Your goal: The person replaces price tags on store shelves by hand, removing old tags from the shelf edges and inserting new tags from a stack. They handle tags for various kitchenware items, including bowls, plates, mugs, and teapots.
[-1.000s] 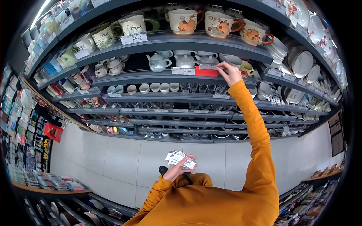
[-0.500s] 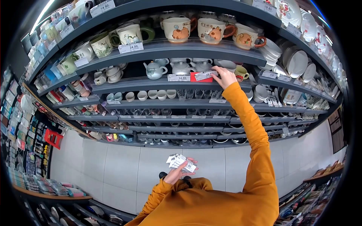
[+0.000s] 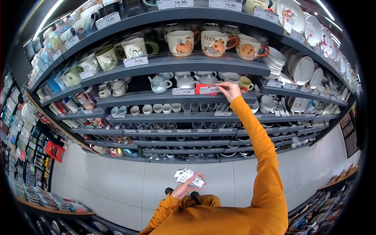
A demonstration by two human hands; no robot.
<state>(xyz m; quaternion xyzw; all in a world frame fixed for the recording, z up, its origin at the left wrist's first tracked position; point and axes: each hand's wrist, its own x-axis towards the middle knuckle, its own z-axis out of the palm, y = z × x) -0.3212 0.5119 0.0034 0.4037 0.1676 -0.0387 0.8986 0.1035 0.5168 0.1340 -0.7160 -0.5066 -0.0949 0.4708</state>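
Observation:
Low in the head view, my left hand (image 3: 187,186) is closed on a fanned stack of white price labels (image 3: 191,177), the thumb lying across them. My right hand (image 3: 230,91) reaches to the teapot shelf and pinches the right end of a white price label (image 3: 208,90). That label lies against a red card (image 3: 202,85) on the shelf edge. Just left of it sits another price label (image 3: 183,91). Behind the labels stand a grey teapot (image 3: 185,81) and a pale blue teapot (image 3: 159,84). A yellow-green cup (image 3: 245,84) is right of my right hand.
Large mugs with animal drawings (image 3: 181,43) stand on the shelf above. Small bowls (image 3: 157,108) and glasses line the shelf below. Stacked plates (image 3: 303,70) are on the right. A red stool (image 3: 55,150) stands on the tiled floor (image 3: 125,176) at left.
The price label at my right hand was tilted across the red card and now lies level along the shelf edge. The view has shifted slightly upward. My left hand still holds its stack.

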